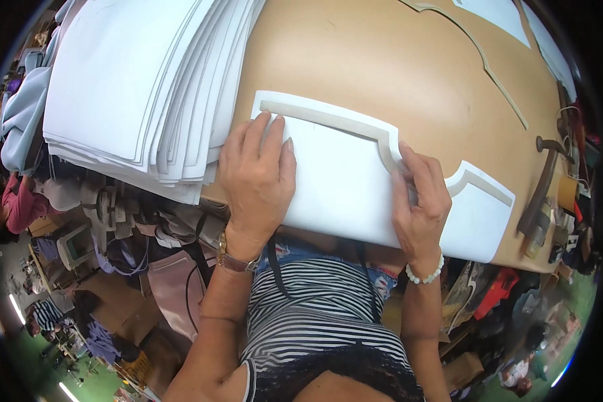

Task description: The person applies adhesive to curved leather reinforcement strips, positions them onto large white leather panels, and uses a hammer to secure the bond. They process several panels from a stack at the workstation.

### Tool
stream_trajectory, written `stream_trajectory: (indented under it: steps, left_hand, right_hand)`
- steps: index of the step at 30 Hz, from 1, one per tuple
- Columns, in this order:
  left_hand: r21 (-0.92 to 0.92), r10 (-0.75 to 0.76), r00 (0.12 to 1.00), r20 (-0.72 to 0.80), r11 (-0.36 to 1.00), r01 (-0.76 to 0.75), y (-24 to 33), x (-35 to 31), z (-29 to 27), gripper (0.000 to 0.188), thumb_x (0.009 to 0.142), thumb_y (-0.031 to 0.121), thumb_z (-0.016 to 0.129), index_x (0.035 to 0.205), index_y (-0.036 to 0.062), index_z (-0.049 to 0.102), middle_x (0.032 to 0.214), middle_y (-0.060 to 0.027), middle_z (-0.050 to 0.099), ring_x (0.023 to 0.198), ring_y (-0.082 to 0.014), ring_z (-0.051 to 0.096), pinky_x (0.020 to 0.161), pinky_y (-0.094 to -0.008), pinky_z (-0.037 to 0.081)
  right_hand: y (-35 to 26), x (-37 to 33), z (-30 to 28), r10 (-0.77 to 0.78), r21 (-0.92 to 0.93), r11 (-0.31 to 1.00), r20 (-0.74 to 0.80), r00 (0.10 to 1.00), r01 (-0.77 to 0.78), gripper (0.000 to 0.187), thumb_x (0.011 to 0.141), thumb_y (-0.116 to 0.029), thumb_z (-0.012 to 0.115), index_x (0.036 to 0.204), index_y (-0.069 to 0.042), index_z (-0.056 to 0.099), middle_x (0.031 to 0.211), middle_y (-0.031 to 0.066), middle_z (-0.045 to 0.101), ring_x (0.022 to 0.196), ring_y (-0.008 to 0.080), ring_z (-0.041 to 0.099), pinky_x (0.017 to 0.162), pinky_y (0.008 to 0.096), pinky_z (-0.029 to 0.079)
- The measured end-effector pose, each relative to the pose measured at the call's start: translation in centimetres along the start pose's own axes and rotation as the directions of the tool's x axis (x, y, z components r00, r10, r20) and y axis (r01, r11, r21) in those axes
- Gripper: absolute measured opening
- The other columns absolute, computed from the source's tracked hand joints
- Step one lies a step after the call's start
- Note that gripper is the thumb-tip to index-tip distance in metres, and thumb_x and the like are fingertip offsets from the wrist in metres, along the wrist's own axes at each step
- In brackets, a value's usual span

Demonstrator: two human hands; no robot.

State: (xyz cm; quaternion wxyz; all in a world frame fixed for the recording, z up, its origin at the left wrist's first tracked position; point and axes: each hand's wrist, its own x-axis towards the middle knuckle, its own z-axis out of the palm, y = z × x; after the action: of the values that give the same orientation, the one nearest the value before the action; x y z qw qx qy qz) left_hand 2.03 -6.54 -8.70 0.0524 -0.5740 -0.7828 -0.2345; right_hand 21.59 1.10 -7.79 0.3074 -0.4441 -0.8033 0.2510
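The left hand [260,164] lies palm down, fingers slightly bent and loosely extended, resting on the white sheet [338,181] with nothing grasped. The right hand [422,201] is half curled at the sheet's curved edge; whether it pinches the grey strip [328,120] there, I cannot tell. The strip runs between both hands. Left of them sits a white stack [120,87]; beyond them, a tan tabletop [355,53].

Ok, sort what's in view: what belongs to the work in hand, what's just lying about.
In hand:
white panel under left hand and right hand
grey strip along its edge
probably white stack, loose strip

Apparently lying about:
hammer
grey-blue fabric
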Motion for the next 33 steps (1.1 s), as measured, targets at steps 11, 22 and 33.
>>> stream_trajectory:
  steps: [11, 22, 33]
  left_hand:
    - [0.022, -0.006, 1.0, 0.023, 1.0, 0.005, -0.3, -0.1, 0.4, 0.035, 0.084, 0.009, 0.058, 0.118, 0.0008, 0.06, 0.122, -0.0137, 0.058, 0.11, -0.0326, 0.049, 0.095, -0.0419, 0.039]
    - [0.043, 0.012, 1.0, 0.014, 0.999, -0.012, -0.3, 0.0, 0.5, 0.038, 0.084, 0.01, 0.058, 0.121, -0.0005, 0.057, 0.12, -0.0143, 0.057, 0.109, -0.0322, 0.049, 0.095, -0.0426, 0.039]
    - [0.053, 0.034, 0.999, -0.017, 0.998, -0.033, -0.5, -0.1, 0.7, 0.04, 0.08, 0.011, 0.062, 0.119, -0.0019, 0.058, 0.118, -0.0132, 0.058, 0.107, -0.0311, 0.05, 0.09, -0.0421, 0.041]
  right_hand:
    - [-0.2, 0.1, 0.0, 0.015, 0.042, 0.999, 0.014, 1.0, -0.015, 0.039, 0.075, 0.009, 0.06, 0.113, -0.002, 0.062, 0.092, 0.0154, 0.06, 0.077, 0.0267, 0.062, 0.067, 0.0328, 0.05]
    - [-0.1, 1.0, -0.1, -0.059, -0.075, 0.995, 0.067, 0.996, 0.065, 0.045, 0.073, 0.01, 0.057, 0.114, -0.006, 0.063, 0.085, 0.0107, 0.057, 0.071, 0.0262, 0.059, 0.062, 0.033, 0.048]
    - [-0.2, 1.8, -0.1, -0.071, -0.204, 0.973, 0.181, 0.981, 0.108, 0.052, 0.07, 0.008, 0.057, 0.117, -0.012, 0.063, 0.085, 0.0088, 0.054, 0.07, 0.025, 0.057, 0.06, 0.0352, 0.047]
